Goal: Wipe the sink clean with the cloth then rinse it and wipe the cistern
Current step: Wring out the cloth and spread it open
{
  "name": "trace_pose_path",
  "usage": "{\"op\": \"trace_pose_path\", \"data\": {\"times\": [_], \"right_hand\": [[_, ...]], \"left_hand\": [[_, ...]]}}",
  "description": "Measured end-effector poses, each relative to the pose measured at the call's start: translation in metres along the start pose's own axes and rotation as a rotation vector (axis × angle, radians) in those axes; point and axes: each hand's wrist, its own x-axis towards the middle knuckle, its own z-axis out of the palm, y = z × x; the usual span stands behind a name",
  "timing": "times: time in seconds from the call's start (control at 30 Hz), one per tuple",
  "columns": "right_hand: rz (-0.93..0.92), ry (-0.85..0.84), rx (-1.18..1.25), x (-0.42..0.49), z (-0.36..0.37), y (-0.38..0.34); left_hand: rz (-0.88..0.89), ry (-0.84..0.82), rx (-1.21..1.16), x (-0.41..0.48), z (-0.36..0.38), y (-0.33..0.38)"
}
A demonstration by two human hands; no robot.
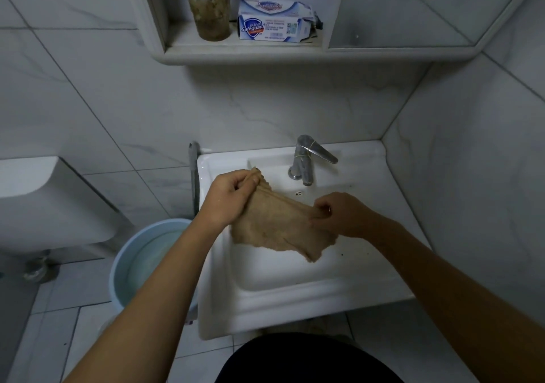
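A brown cloth point(280, 229) hangs spread out over the white sink point(295, 291). My left hand point(230, 196) pinches its upper left corner near the sink's back left. My right hand point(342, 214) pinches its upper right edge, just in front of the chrome tap point(305, 158). The cloth's lower edge droops into the basin. The white cistern point(44, 202) stands at the far left against the wall.
A light blue bucket point(141, 264) holding water sits on the floor left of the sink. A wall shelf point(244, 53) above carries a stained cup with a toothbrush point(213, 14) and a soap box point(274, 22). Tiled walls close in on the right.
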Motion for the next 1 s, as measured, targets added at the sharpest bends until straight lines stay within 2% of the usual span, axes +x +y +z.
{"op": "trace_pose_path", "data": {"times": [0.13,0.27,0.4,0.63,1.0], "right_hand": [[-0.024,0.101,0.190,-0.001,-0.003,0.000],[-0.039,0.108,0.273,-0.004,-0.011,-0.007],[0.002,0.101,0.363,-0.006,-0.014,-0.009],[0.081,-0.001,0.271,-0.009,-0.008,-0.002],[0.086,0.135,0.393,-0.024,-0.024,0.009]], "left_hand": [[-0.148,0.018,-0.225,-0.003,-0.014,-0.005],[-0.242,0.048,-0.302,-0.003,-0.025,-0.011],[-0.307,0.001,-0.523,-0.003,-0.038,-0.014],[-0.297,-0.080,-0.324,-0.007,-0.048,-0.023],[-0.277,0.190,-0.106,0.000,-0.059,-0.031]]}}
